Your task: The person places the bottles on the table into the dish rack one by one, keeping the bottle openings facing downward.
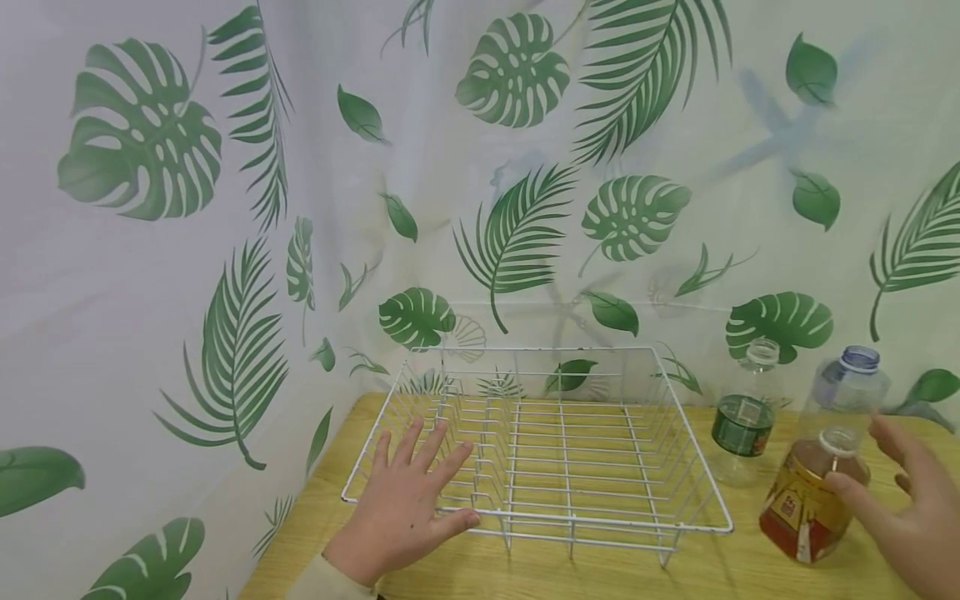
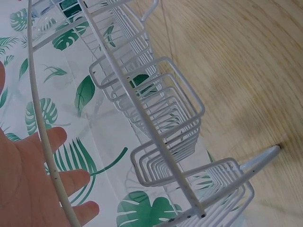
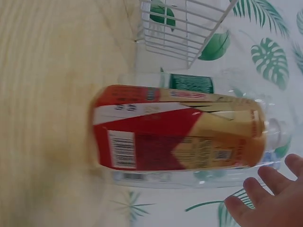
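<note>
White wire rack [image 1: 600,522] is the biggest item; blue-necked bottle [image 1: 847,392] and green-labelled bottle [image 1: 742,425] stand to its right, red-labelled bottle [image 1: 810,508] upright in front of them. My left hand [image 1: 412,504] is spread near the rack's front left corner, gripping nothing; contact unclear. My right hand [image 1: 911,508] is spread by the red-labelled bottle's neck, nothing grasped. I'd wrap lower, round the label: pinching the neck could tip it.

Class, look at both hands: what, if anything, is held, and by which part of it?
Nothing is held: the left hand is spread over the white wire rack, and the right hand is open beside the red-and-gold-labelled plastic bottle.
</note>
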The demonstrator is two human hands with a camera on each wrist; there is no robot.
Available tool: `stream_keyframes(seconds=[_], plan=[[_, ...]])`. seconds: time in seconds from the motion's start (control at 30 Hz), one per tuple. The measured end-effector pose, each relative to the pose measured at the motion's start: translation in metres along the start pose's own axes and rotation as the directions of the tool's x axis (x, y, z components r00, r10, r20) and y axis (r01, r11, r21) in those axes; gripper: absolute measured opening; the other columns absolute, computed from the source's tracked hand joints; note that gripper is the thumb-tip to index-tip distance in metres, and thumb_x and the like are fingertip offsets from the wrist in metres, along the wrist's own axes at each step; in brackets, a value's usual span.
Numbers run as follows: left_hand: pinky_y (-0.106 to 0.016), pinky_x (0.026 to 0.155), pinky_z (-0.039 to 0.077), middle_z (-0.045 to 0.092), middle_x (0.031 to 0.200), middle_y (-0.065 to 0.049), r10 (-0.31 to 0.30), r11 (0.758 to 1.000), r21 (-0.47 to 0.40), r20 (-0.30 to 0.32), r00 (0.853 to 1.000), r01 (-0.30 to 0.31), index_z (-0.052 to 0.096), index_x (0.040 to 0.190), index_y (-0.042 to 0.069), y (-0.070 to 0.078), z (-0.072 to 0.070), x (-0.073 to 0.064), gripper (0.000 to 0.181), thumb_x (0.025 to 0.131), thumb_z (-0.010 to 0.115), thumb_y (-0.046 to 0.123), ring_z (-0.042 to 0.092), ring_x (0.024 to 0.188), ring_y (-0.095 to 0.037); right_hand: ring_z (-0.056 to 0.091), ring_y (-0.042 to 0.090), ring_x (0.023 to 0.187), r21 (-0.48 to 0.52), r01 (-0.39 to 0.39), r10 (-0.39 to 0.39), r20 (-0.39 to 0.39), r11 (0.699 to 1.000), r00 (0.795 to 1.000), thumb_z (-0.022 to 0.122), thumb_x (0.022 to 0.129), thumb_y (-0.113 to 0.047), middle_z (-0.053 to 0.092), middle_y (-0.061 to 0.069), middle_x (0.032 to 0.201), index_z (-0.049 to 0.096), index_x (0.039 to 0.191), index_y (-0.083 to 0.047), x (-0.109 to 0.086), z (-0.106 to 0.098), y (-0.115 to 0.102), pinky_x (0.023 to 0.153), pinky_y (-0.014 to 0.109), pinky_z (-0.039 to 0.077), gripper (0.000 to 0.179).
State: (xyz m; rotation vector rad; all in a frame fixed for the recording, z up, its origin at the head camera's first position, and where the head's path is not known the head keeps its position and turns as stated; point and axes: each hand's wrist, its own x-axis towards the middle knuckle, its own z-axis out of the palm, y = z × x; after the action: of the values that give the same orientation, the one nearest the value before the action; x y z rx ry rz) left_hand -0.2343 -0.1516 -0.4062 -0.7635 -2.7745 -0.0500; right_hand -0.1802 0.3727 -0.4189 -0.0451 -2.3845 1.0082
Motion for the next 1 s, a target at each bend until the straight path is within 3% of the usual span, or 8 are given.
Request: stream_keyframes(seconds=[0.13,0.23,0.33,0.53,0.73,0.9,1.0], plan=[[-0.072,0.114,0.009,0.023,0.166,-0.008,0.004,1.000,-0.001,-0.003,1.000,-0.004,0.036,0.159,0.033,0.001,0.001,0.001,0.086,0.090,0.031,0.084,0.015,0.151,-0.041,0.007,0.061,0.142,0.127,-0.156,0.146,0.088,0.980,0.985,0.052,0.107,-0.027,0.006,0.043,0.157,-0.002,0.159,0.004,0.001,0.008,0.016,0.106,0.078,0.013,0.082],[-0.072,0.114,0.009,0.023,0.166,-0.008,0.005,1.000,-0.004,-0.004,1.000,-0.005,0.035,0.159,0.033,0.001,0.002,0.002,0.086,0.090,0.030,0.084,0.015,0.151,-0.040,0.008,0.065,0.139,0.170,-0.253,0.221,0.188,0.952,0.957,0.050,0.107,-0.034,0.004,0.044,0.156,-0.009,0.158,0.003,0.004,0.011,0.027,0.103,0.079,0.018,0.087],[-0.071,0.115,0.009,0.023,0.166,-0.008,0.001,1.000,-0.002,0.000,1.000,-0.001,0.034,0.159,0.034,0.001,0.002,0.002,0.086,0.090,0.029,0.084,0.016,0.151,-0.041,0.017,0.066,0.136,0.170,-0.312,0.259,0.275,0.935,0.926,0.050,0.107,-0.039,0.009,0.045,0.155,-0.011,0.158,0.003,0.007,0.014,0.034,0.098,0.080,0.027,0.090],[-0.071,0.115,0.010,0.023,0.166,-0.009,0.000,1.000,-0.023,0.015,1.000,0.000,0.034,0.159,0.034,0.001,0.003,0.002,0.085,0.090,0.028,0.084,0.016,0.151,-0.042,0.035,0.063,0.124,0.071,-0.360,0.302,0.405,0.930,0.863,0.045,0.106,-0.047,0.022,0.047,0.146,-0.005,0.153,0.016,0.010,0.019,0.052,0.093,0.069,0.043,0.093],[-0.072,0.114,0.011,0.022,0.166,-0.009,-0.001,1.000,-0.029,0.032,0.999,0.002,0.035,0.159,0.033,0.001,0.004,0.003,0.085,0.091,0.028,0.084,0.016,0.151,-0.042,0.052,0.057,0.117,0.037,-0.291,0.241,0.468,0.956,0.850,0.048,0.108,-0.040,0.030,0.049,0.142,0.009,0.147,0.021,0.009,0.027,0.067,0.083,0.048,0.057,0.082],[-0.072,0.114,0.011,0.024,0.166,-0.010,-0.006,0.999,-0.038,0.044,0.999,0.007,0.038,0.158,0.031,0.001,0.005,0.003,0.087,0.090,0.028,0.084,0.015,0.151,-0.041,0.044,0.062,0.123,0.009,-0.356,0.298,0.526,0.935,0.796,0.049,0.106,-0.044,0.025,0.051,0.142,0.002,0.147,0.024,0.010,0.030,0.072,0.092,0.063,0.048,0.092],[-0.072,0.114,0.011,0.025,0.166,-0.010,-0.005,0.999,-0.042,0.039,0.999,0.006,0.040,0.157,0.030,0.000,0.006,0.003,0.087,0.090,0.027,0.084,0.017,0.151,-0.041,0.043,0.061,0.125,-0.009,-0.383,0.320,0.568,0.924,0.758,0.052,0.105,-0.044,0.026,0.051,0.143,0.001,0.146,0.024,0.011,0.033,0.075,0.095,0.064,0.046,0.095]])
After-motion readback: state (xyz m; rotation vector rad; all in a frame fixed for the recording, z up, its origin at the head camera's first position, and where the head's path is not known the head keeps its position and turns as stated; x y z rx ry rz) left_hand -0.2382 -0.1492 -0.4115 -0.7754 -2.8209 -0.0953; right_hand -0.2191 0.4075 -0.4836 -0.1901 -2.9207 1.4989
